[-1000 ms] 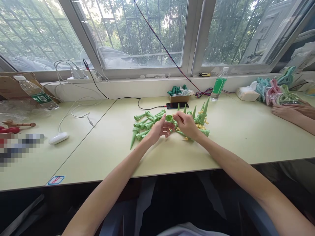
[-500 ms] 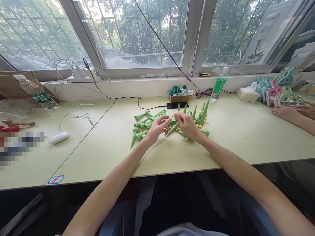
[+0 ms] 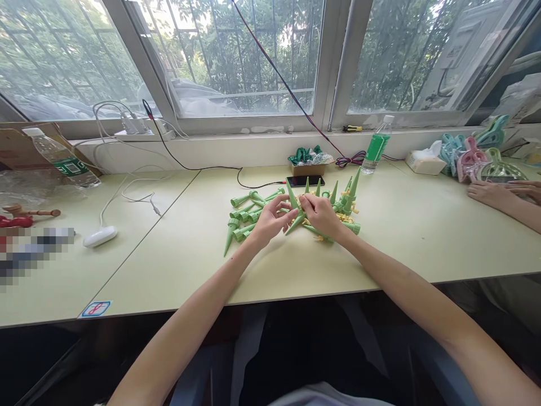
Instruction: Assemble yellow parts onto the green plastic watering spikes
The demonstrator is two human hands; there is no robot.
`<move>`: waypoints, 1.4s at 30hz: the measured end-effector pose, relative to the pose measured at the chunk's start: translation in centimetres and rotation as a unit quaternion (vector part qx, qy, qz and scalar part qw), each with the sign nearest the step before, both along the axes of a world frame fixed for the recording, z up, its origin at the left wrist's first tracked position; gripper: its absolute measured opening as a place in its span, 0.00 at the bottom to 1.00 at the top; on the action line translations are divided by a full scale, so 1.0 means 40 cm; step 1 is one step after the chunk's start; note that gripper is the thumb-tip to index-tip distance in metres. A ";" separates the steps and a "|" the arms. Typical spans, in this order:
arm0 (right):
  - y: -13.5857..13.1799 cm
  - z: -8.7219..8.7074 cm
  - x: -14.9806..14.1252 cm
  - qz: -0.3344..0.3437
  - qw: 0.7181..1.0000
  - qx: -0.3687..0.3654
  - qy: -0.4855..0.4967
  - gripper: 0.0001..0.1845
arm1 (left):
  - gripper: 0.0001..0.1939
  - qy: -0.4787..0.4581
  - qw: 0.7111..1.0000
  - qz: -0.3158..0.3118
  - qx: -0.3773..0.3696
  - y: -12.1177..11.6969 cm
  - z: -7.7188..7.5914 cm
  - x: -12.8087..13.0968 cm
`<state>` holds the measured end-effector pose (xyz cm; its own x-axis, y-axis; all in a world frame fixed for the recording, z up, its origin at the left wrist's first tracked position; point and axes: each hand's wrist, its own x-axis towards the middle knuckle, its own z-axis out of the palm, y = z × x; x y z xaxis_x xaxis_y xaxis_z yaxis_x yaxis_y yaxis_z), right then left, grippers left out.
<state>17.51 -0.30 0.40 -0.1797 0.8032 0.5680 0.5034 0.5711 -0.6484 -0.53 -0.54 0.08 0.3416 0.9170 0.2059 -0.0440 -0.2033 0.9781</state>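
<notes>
So the left hand (image 3: 273, 221) has its thumb and fingers closed around the lower end of a light-green, cone-shaped plastic spike (image 3: 291, 195), which sits between the two hands with its tip up and leaning a bit left. My guess is the grip's down low because that's the wide end, so there's more to hang on to and the thin tip is clear. The right hand (image 3: 320, 214) is curled up right beside it, fingertips bunched toward the spike. Can't tell if there's anything in them, the knuckles block it. The hands themselves are close but look apart.

Just below the gap, a second green plastic spike (image 3: 295, 224) slants down toward the left. Left of the left hand there's a loose heap of hollow green plastic pieces (image 3: 252, 213) lying every which way on the pale yellow-green worktop (image 3: 296, 273), probably there so it's a short reach. Beyond the right hand, a cluster of upright green plastic cones (image 3: 351, 194) points skyward; I'd bet the broad ends make decent feet. Small yellow plastic bits (image 3: 318, 238) are scattered around and just below the right hand, handy for those fingers.
</notes>
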 end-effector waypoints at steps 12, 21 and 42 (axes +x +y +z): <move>0.008 -0.008 0.001 -0.003 1.000 0.006 -0.018 0.30 | 0.24 0.023 0.998 0.005 0.051 -0.001 -0.005 0.001; 0.016 -0.019 0.003 0.009 0.999 -0.009 -0.034 0.29 | 0.22 0.075 0.992 0.036 0.094 -0.005 0.000 0.005; 0.010 -0.020 -0.007 -0.004 1.000 -0.007 -0.026 0.27 | 0.21 0.097 0.993 0.060 0.035 -0.008 -0.001 0.018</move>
